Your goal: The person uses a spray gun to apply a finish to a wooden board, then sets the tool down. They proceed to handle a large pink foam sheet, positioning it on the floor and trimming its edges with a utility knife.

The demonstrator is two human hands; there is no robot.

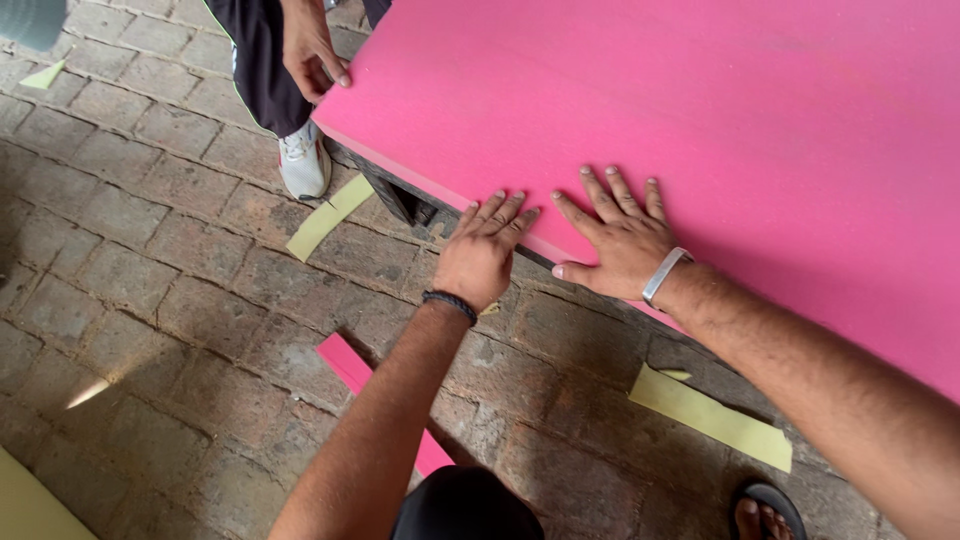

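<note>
Along the near edge of the pink foam sheet [700,110], your two hands are pressed flat, and that edge is the landmark for everything else. Your left hand [480,255] sits right on the edge, its fingers [497,212] held close together and reaching just over it onto the pink surface, gripping nothing; a dark band circles that wrist. Your right hand [622,240] lies just beside it, fully on the sheet, fingers spread wide and palm down, also empty, with a silver bracelet [665,274] at the wrist. Further along the same edge, at the sheet's far corner, another person's hand [312,52] rests on the foam, their white shoe [303,160] on the brick floor [150,260] just below. Under the edge, between your hands and that corner, a dark support [395,195] shows, so the sheet appears to be already laid on its base. Below the edge, offcuts lie on the bricks: a pink strip [350,365] near your left forearm, a yellow strip [328,215] by the shoe, and a yellow piece [712,415] under your right forearm. Judging by these, some cutting looks done; whether the sheet is settled in its final place, you cannot tell.
</note>
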